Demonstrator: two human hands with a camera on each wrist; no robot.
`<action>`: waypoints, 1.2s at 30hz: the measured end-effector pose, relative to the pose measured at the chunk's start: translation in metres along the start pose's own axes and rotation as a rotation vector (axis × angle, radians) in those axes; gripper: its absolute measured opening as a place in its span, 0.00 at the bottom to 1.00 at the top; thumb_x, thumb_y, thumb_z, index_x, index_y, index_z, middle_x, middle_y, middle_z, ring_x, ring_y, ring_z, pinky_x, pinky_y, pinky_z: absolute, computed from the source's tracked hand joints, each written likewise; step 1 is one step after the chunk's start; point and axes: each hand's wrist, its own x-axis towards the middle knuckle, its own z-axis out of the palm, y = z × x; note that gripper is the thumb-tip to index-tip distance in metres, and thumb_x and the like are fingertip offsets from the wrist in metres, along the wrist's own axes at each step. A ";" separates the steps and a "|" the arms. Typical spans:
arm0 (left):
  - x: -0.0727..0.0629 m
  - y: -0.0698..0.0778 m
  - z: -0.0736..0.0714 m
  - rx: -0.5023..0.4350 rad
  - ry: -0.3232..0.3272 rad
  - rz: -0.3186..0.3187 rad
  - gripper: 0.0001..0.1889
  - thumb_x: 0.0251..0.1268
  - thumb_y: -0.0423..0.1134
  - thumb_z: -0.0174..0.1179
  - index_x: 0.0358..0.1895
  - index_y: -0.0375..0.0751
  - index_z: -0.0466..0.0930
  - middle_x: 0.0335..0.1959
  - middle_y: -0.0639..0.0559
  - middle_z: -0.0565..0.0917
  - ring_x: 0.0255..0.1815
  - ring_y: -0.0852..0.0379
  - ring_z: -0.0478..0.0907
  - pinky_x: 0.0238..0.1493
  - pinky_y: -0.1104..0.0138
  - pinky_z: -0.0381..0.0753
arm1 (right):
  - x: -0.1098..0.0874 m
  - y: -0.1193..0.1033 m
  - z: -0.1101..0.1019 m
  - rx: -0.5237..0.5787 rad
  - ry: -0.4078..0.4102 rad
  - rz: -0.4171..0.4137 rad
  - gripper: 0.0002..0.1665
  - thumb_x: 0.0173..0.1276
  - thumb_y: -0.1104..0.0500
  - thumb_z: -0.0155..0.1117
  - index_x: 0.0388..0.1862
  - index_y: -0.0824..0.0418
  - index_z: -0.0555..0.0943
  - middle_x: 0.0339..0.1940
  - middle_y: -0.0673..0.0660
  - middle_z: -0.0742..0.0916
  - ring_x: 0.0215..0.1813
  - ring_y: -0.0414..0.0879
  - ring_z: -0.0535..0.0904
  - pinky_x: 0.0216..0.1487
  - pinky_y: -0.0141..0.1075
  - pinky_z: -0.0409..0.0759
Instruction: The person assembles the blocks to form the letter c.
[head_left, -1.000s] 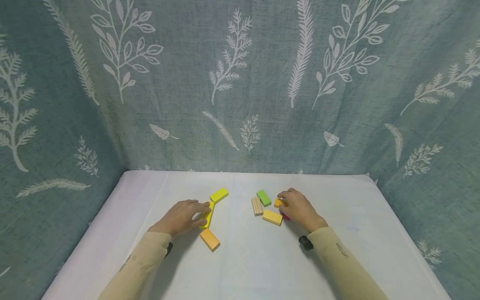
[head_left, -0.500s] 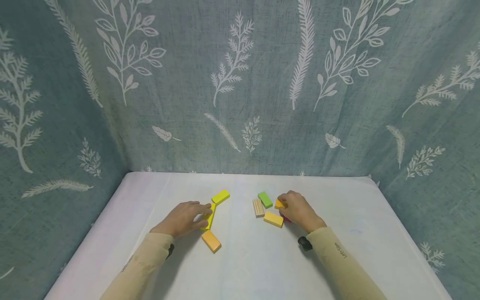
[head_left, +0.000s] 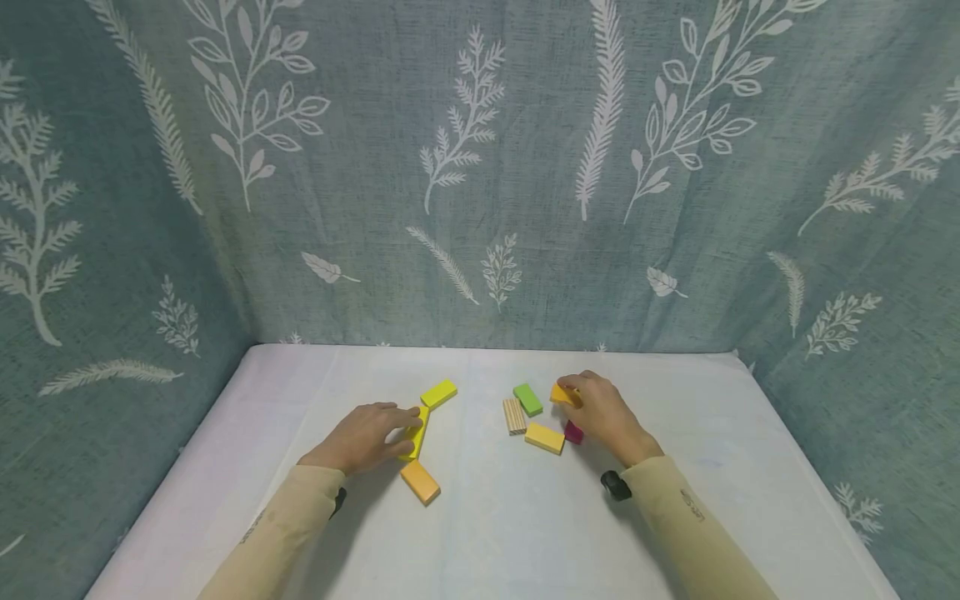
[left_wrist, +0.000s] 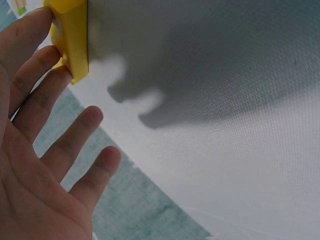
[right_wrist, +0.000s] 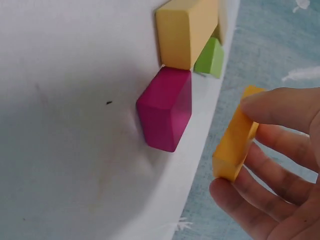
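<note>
In the head view my left hand (head_left: 367, 435) lies over a yellow block (head_left: 417, 435) on the table. Its thumb and two fingertips touch that block, while the other fingers extend loosely in the left wrist view. My right hand (head_left: 607, 417) pinches an orange block (right_wrist: 236, 135) between thumb and fingers, held clear of the tabletop. Below it sits a magenta block (right_wrist: 165, 107), partly covered by the hand in the head view. A pale yellow block (head_left: 544, 437) touches or nearly touches the magenta one.
A green block (head_left: 528, 399) and a striped wooden piece (head_left: 513, 416) lie between the hands. On the left, a second yellow block (head_left: 438, 393) and a light orange block (head_left: 421, 482) lie at either end of the touched one. Patterned cloth (head_left: 480, 208) walls the white table (head_left: 487, 542).
My right hand has lifted the orange block slightly up and away from the magenta block, which shows more now. My left hand stays in place on the yellow block.
</note>
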 end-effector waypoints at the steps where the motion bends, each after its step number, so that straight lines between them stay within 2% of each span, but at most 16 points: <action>1: 0.000 0.000 0.000 0.001 -0.001 0.003 0.18 0.65 0.42 0.70 0.57 0.42 0.85 0.64 0.46 0.81 0.64 0.37 0.77 0.64 0.45 0.77 | -0.001 -0.001 -0.001 0.002 0.003 0.001 0.23 0.63 0.61 0.76 0.57 0.63 0.85 0.48 0.59 0.86 0.50 0.52 0.82 0.57 0.49 0.84; 10: -0.001 -0.001 0.000 0.001 0.029 0.031 0.18 0.65 0.41 0.70 0.56 0.43 0.86 0.63 0.44 0.82 0.62 0.37 0.78 0.62 0.44 0.78 | -0.010 -0.011 -0.004 0.013 0.024 -0.010 0.22 0.64 0.60 0.75 0.57 0.61 0.85 0.50 0.58 0.86 0.51 0.51 0.81 0.58 0.49 0.83; 16: 0.000 -0.002 0.000 0.012 0.027 0.040 0.17 0.64 0.41 0.71 0.55 0.43 0.86 0.63 0.44 0.82 0.61 0.37 0.79 0.62 0.45 0.78 | -0.017 -0.014 -0.003 0.023 0.046 -0.013 0.21 0.64 0.60 0.75 0.56 0.59 0.85 0.49 0.57 0.86 0.49 0.50 0.81 0.57 0.48 0.84; 26: 0.004 -0.001 0.000 0.003 0.010 0.023 0.18 0.65 0.41 0.70 0.57 0.43 0.86 0.64 0.45 0.81 0.63 0.38 0.78 0.64 0.45 0.77 | -0.028 -0.022 -0.003 0.069 0.104 -0.106 0.21 0.62 0.62 0.77 0.55 0.61 0.85 0.49 0.56 0.86 0.52 0.52 0.83 0.56 0.46 0.84; 36: 0.003 0.001 -0.001 0.015 0.005 0.029 0.18 0.64 0.41 0.71 0.56 0.42 0.86 0.63 0.44 0.82 0.62 0.37 0.78 0.63 0.45 0.78 | -0.035 -0.034 -0.001 0.063 0.105 -0.126 0.20 0.64 0.61 0.75 0.56 0.59 0.85 0.48 0.54 0.86 0.51 0.48 0.82 0.54 0.44 0.85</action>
